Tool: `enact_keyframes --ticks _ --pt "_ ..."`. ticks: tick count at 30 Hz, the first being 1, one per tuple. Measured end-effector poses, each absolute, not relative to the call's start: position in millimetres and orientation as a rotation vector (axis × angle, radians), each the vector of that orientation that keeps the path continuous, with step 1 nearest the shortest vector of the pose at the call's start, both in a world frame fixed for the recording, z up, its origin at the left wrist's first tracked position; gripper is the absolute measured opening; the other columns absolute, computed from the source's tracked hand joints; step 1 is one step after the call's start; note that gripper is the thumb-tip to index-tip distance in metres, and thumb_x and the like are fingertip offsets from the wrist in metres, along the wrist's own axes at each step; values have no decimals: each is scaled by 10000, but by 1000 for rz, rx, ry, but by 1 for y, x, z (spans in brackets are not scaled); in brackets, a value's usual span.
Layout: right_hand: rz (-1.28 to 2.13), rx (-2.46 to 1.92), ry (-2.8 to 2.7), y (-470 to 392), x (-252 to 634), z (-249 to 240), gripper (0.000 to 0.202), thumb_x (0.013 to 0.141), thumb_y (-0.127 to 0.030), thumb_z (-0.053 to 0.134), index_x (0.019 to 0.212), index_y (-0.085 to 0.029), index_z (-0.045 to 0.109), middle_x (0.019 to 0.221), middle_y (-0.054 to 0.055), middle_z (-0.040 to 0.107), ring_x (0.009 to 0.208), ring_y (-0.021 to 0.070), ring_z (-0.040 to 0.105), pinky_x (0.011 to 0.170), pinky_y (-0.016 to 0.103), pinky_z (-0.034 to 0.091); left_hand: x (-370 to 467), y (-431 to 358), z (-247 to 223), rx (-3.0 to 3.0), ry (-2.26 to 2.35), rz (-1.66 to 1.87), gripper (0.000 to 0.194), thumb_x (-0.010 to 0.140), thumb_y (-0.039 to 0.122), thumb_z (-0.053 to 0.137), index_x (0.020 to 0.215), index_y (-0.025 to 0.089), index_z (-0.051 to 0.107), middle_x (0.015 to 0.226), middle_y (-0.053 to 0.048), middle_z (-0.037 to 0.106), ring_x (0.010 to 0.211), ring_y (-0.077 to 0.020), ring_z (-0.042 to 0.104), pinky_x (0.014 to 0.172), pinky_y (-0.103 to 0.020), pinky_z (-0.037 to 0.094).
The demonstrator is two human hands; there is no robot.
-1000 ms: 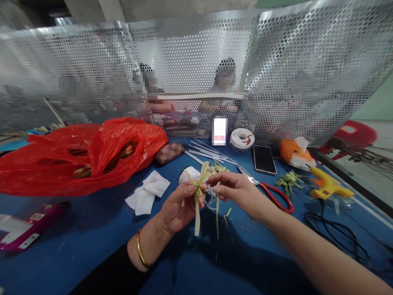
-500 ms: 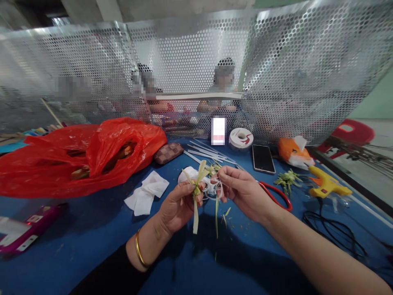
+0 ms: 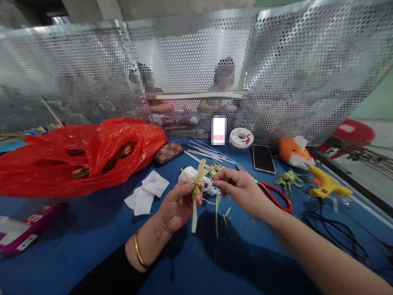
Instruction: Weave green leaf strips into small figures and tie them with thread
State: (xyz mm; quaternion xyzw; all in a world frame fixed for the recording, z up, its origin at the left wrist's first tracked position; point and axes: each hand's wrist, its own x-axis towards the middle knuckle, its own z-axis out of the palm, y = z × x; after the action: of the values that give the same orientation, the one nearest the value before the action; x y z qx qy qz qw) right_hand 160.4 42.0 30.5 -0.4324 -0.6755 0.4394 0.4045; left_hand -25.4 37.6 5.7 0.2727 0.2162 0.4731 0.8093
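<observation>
My left hand point(image 3: 180, 205) pinches a knotted piece of pale green leaf strips point(image 3: 196, 187) between thumb and fingers, its ends sticking up and one long strip hanging down. To the right of it my right hand point(image 3: 238, 188) is closed in a pinch, thumb against forefinger; what lies between the tips is too small to make out. White thread point(image 3: 211, 188) lies loosely in the gap between the hands, beside a white roll point(image 3: 188, 174) partly hidden by my left hand. Green leaf scraps point(image 3: 215, 167) lie just behind. Red-handled scissors point(image 3: 274, 198) rest partly under my right forearm.
A red plastic bag point(image 3: 76, 159), checked pouch point(image 3: 168, 153) and white tissue point(image 3: 147, 192) lie left. White strips point(image 3: 205, 150), a ribbon spool point(image 3: 241, 138) and phone point(image 3: 263, 159) stand behind. At right are a tissue pack point(image 3: 294, 151) and yellow glue gun point(image 3: 328, 182). Perforated metal mesh point(image 3: 190, 49) closes the back.
My right hand has shifted a little, its fingers now drawn closer together. The white thread loop that hung by its fingertips has dropped lower. My left hand stays nearly in place.
</observation>
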Motion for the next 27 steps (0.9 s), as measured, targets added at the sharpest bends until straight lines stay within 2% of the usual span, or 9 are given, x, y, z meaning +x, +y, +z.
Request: enact_keyframes --ticks 4,7,16,21,24,27 --pt "759 -1167 -1820 37 159 30 133 834 -241 531 719 -188 570 570 -36 509 541 110 470 537 253 369 -23 37 4 580 468 1041 185 616 164 785 757 81 698 726 -8 667 507 -41 557 516 -134 494" --pt "668 -1204 -1813 33 157 27 135 825 -224 518 708 -188 574 581 -28 525 541 108 462 535 255 360 -22 36 4 594 471 1046 172 619 160 776 750 83 694 728 -9 663 511 -43 553 521 -142 491" --pt "822 -1245 -1664 44 164 25 179 869 -288 498 741 -201 590 527 -27 553 520 125 508 572 274 388 -28 37 12 604 446 1104 143 633 172 766 730 92 698 741 -13 652 513 -34 532 538 -144 501" --pt "795 -1196 -1846 44 162 23 205 829 -382 604 913 -208 672 587 -29 527 555 131 465 548 269 345 -27 38 9 629 457 1041 126 682 190 734 756 95 701 632 -10 618 520 -53 550 554 -136 487" --pt "761 -1131 -1968 44 162 21 151 828 -335 615 761 -208 664 620 -13 561 588 135 491 571 274 346 -26 37 9 642 451 1012 138 671 192 746 760 97 698 630 -5 617 514 -53 552 559 -140 492" --pt "710 -1112 -1938 50 165 18 216 823 -295 595 631 -199 612 636 1 561 631 145 504 604 283 354 -26 36 11 608 452 1050 163 627 171 777 739 85 696 713 -13 647 510 -39 548 548 -142 503"
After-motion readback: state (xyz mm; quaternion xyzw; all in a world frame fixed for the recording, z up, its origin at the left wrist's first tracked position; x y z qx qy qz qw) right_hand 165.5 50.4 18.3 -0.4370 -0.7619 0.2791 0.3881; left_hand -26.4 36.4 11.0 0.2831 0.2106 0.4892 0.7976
